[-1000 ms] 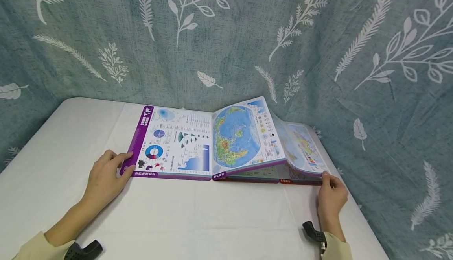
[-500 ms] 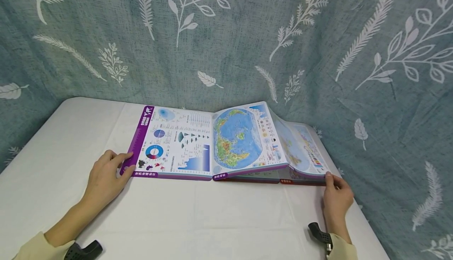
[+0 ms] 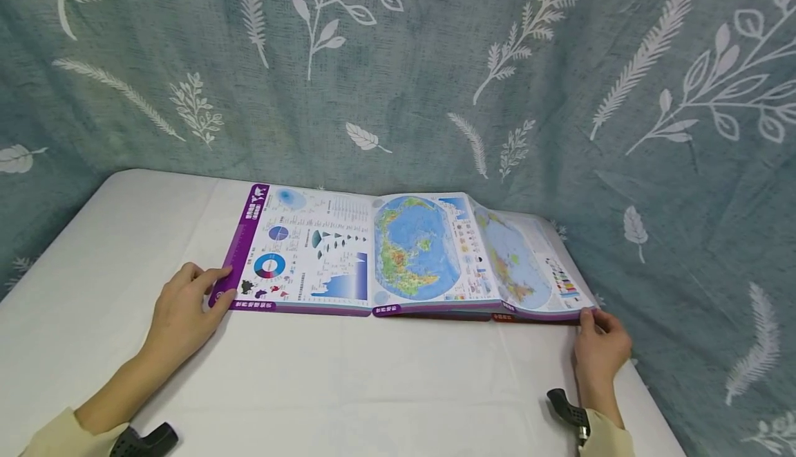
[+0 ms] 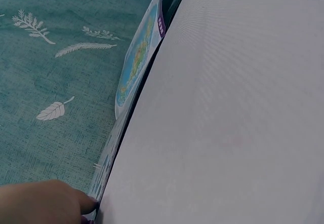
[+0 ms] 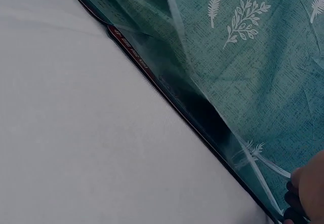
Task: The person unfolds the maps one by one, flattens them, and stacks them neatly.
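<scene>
A folding world map lies spread across the table in the head view, with a purple border on its left side. Its left panel, printed with charts, is flat; the two panels to the right carry oval maps and bend slightly at the fold. My left hand rests at the lower left corner, index finger and thumb on the purple border. At the lower right corner my right hand pinches the map's edge between thumb and fingers. Under the right panels shows a lower layer with a red label.
A white cloth covers the table. Behind and to the right hangs a green-blue curtain with white leaf prints, close to the map's far edge. Black wrist devices sit at both sleeves.
My right hand has moved right and slightly toward me, drawing the right panels out. The raised middle panel has come down and the gap beneath has narrowed. The left hand has stayed put.
</scene>
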Motion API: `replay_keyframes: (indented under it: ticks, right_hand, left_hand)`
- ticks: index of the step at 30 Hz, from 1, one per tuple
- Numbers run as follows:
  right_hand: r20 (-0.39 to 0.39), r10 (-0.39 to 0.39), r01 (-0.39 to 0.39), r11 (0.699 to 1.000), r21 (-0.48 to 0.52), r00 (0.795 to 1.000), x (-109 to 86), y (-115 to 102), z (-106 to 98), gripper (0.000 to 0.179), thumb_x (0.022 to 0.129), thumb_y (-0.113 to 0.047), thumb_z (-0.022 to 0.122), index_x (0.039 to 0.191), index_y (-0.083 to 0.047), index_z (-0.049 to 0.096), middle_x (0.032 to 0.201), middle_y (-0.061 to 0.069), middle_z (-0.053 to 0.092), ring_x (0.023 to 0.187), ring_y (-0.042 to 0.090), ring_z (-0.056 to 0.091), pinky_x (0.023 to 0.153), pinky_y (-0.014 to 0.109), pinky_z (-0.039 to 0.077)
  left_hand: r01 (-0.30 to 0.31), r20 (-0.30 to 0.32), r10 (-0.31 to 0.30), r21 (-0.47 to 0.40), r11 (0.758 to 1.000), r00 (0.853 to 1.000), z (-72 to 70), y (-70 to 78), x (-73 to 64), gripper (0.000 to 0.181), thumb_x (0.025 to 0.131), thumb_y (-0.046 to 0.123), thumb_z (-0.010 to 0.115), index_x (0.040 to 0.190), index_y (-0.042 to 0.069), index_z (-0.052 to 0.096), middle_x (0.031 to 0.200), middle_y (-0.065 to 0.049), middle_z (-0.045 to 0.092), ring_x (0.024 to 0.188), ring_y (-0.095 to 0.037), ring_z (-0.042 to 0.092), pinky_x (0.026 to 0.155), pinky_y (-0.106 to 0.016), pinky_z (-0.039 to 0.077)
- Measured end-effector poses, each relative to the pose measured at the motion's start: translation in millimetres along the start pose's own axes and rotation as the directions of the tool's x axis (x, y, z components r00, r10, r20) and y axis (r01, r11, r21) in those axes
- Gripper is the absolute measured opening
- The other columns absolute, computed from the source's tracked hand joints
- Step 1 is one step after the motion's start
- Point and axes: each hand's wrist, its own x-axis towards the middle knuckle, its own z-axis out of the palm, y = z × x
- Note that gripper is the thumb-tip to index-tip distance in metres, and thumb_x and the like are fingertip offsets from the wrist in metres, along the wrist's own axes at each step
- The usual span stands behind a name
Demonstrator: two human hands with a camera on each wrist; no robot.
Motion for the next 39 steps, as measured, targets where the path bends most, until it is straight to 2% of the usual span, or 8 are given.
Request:
replay_keyframes:
  ticks: [4, 9, 12, 18, 25, 31, 37, 39]
  right_hand:
    - [-0.003, -0.019, 0.019, 1.0, -0.003, 1.0, 1.7, -1.7, 0.6, 0.042, 0.108, -0.026, 0.056, 0.135, 0.004, 0.066, 0.131, 0.025, 0.066, 0.104, 0.022, 0.061, 0.082, 0.018, 0.041]
    - [0.0, -0.017, 0.017, 1.0, -0.011, 1.0, 3.6, -2.6, 1.5, 0.043, 0.109, -0.024, 0.053, 0.14, 0.004, 0.062, 0.136, 0.026, 0.064, 0.119, 0.035, 0.061, 0.093, 0.033, 0.046]
    - [-0.001, -0.001, 0.001, 1.0, -0.017, 1.0, 4.1, -2.0, 1.0, 0.043, 0.109, -0.025, 0.052, 0.141, 0.003, 0.062, 0.136, 0.026, 0.064, 0.116, 0.033, 0.06, 0.093, 0.033, 0.046]
    - [-0.017, -0.016, 0.016, 1.0, -0.026, 1.0, 5.1, 1.0, -0.1, 0.041, 0.107, -0.022, 0.056, 0.136, 0.006, 0.065, 0.129, 0.028, 0.065, 0.107, 0.028, 0.057, 0.084, 0.023, 0.04]
    - [-0.039, -0.054, 0.052, 0.998, -0.045, 0.998, 7.8, 6.5, -0.7, 0.038, 0.106, -0.02, 0.057, 0.132, 0.006, 0.067, 0.123, 0.028, 0.067, 0.111, 0.035, 0.058, 0.098, 0.046, 0.04]
    - [-0.047, -0.081, 0.078, 0.995, -0.07, 0.996, 11.4, 8.3, -4.9, 0.036, 0.105, -0.02, 0.06, 0.128, 0.005, 0.07, 0.118, 0.024, 0.069, 0.096, 0.022, 0.053, 0.088, 0.032, 0.036]
    - [-0.031, -0.053, 0.051, 0.997, -0.065, 0.998, 4.3, 7.6, -7.5, 0.036, 0.106, -0.018, 0.057, 0.13, 0.007, 0.067, 0.122, 0.027, 0.066, 0.107, 0.034, 0.056, 0.096, 0.045, 0.038]
    - [-0.028, -0.041, 0.039, 0.997, -0.067, 0.999, 3.6, 6.6, -7.4, 0.038, 0.106, -0.019, 0.057, 0.132, 0.006, 0.067, 0.122, 0.026, 0.066, 0.104, 0.031, 0.055, 0.093, 0.042, 0.038]
  left_hand:
    - [0.007, -0.005, -0.007, 0.006, 1.0, 1.0, -2.5, -0.1, 1.2, 0.042, 0.086, 0.012, 0.084, 0.123, -0.004, 0.074, 0.087, -0.012, 0.053, 0.074, -0.022, 0.043, 0.062, -0.034, 0.03]
    - [-0.003, -0.003, 0.003, 0.0, 1.0, 1.0, -2.8, -1.7, 1.8, 0.042, 0.086, 0.012, 0.084, 0.123, -0.004, 0.073, 0.088, -0.013, 0.053, 0.074, -0.022, 0.043, 0.063, -0.034, 0.03]
    - [-0.012, -0.004, 0.012, -0.006, 1.0, 1.0, -1.5, -3.0, 1.1, 0.042, 0.086, 0.011, 0.085, 0.122, -0.004, 0.074, 0.087, -0.012, 0.053, 0.073, -0.022, 0.042, 0.063, -0.033, 0.029]
    - [-0.016, -0.008, 0.016, -0.007, 1.0, 1.0, 0.2, -3.5, 0.1, 0.041, 0.086, 0.012, 0.084, 0.122, -0.004, 0.074, 0.087, -0.011, 0.053, 0.074, -0.022, 0.042, 0.063, -0.033, 0.029]
    - [-0.02, -0.013, 0.02, -0.014, 1.0, 1.0, 1.0, -2.9, -0.3, 0.041, 0.085, 0.011, 0.084, 0.122, -0.004, 0.074, 0.086, -0.011, 0.053, 0.073, -0.021, 0.042, 0.063, -0.032, 0.029]
    - [-0.023, -0.016, 0.022, -0.023, 0.999, 1.0, 2.7, -0.7, -0.2, 0.041, 0.086, 0.011, 0.085, 0.122, -0.004, 0.074, 0.086, -0.01, 0.053, 0.074, -0.021, 0.042, 0.063, -0.032, 0.029]
    - [-0.023, -0.012, 0.023, -0.016, 1.0, 1.0, -0.3, 1.3, -1.5, 0.041, 0.086, 0.011, 0.084, 0.123, -0.003, 0.074, 0.086, -0.01, 0.053, 0.074, -0.02, 0.041, 0.063, -0.032, 0.029]
    - [-0.024, -0.013, 0.023, -0.012, 1.0, 1.0, -1.1, 1.3, -1.3, 0.041, 0.086, 0.012, 0.084, 0.123, -0.003, 0.074, 0.087, -0.01, 0.052, 0.074, -0.02, 0.041, 0.063, -0.032, 0.028]
